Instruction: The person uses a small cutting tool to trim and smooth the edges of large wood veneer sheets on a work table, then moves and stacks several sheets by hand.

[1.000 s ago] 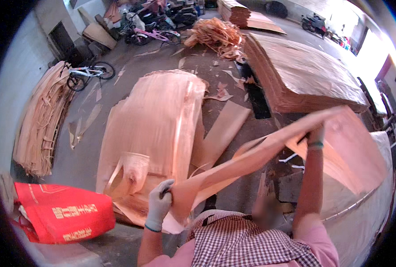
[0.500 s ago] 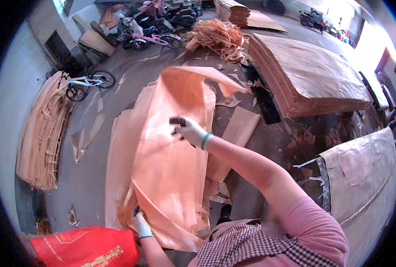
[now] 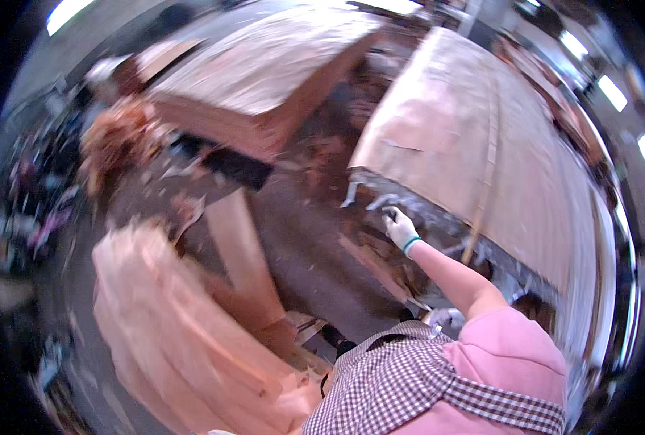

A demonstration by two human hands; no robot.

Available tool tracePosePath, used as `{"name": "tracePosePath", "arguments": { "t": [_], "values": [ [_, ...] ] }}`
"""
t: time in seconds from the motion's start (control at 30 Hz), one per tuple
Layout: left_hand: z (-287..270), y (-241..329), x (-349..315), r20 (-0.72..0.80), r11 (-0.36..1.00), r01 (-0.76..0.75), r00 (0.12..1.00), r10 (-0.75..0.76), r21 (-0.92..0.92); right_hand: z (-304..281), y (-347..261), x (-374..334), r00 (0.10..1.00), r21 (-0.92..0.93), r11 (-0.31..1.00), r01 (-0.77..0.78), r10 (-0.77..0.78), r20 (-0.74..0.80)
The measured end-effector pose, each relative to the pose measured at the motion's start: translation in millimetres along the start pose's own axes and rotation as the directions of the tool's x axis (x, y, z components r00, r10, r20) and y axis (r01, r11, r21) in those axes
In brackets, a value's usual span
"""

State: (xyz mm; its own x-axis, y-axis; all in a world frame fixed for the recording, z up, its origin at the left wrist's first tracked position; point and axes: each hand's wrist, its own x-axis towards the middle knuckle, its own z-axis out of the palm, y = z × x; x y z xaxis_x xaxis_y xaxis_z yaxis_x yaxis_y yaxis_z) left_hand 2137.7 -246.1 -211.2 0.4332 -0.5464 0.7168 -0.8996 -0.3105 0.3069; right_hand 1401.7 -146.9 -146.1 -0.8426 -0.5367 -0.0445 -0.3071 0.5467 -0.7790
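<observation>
My right hand [image 3: 400, 226], in a white glove with dark fingertips and a green cuff, is stretched out to the right. Its fingers are curled in, and whatever they may hold is hidden. It is nearest the ragged front edge of a large stack covered by a pale sheet [image 3: 438, 123], beside a white strip [image 3: 382, 201] hanging there. Of my left hand only a possible white sliver shows at the lower edge. Thin peach-coloured wood veneer sheets [image 3: 170, 319] lie at the lower left, blurred and rippled.
A tall veneer stack [image 3: 257, 72] stands at the back. Left of it is a heap of veneer scraps [image 3: 119, 138]. A narrow veneer piece [image 3: 243, 246] lies on the floor beside the sheets. A thin wooden strip [image 3: 485, 167] crosses the covered stack.
The view has swung right, bringing the covered stack to the middle. My right hand has left the veneer and moved to that stack's edge; my left hand has nearly dropped out of sight.
</observation>
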Motion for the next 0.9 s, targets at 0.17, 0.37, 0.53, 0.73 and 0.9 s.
{"name": "tracePosePath", "arguments": {
  "t": [0.17,0.37,0.53,0.73,0.9],
  "values": [
    [51.8,128.5,-17.4,0.389,0.790,-0.070,0.842,0.374,-0.609,-56.1,-21.7,13.6,0.931,-0.251,0.959,-0.128,0.029,-0.363],
    [14.2,339.9,-97.2,0.398,0.408,-0.014,0.186,0.898,-0.913,-194.7,54.9,-61.0,0.824,-0.467,0.681,-0.565,0.430,-0.369],
    [-81.7,425.2,-174.2,0.295,0.311,0.183,-0.107,0.949,-0.933,-211.2,123.2,-121.7,0.861,-0.224,0.851,-0.474,0.396,-0.318],
    [-247.7,528.0,-291.6,-0.179,-0.150,0.124,-0.272,0.945,-0.981,-285.6,181.6,-204.4,0.805,0.771,0.565,-0.294,0.581,-0.119],
    [-435.0,594.2,-439.0,-0.533,-0.447,0.293,-0.389,0.752,-0.845,-426.4,221.8,-337.4,0.825,0.821,0.545,-0.171,0.535,-0.183]
  ]
}}
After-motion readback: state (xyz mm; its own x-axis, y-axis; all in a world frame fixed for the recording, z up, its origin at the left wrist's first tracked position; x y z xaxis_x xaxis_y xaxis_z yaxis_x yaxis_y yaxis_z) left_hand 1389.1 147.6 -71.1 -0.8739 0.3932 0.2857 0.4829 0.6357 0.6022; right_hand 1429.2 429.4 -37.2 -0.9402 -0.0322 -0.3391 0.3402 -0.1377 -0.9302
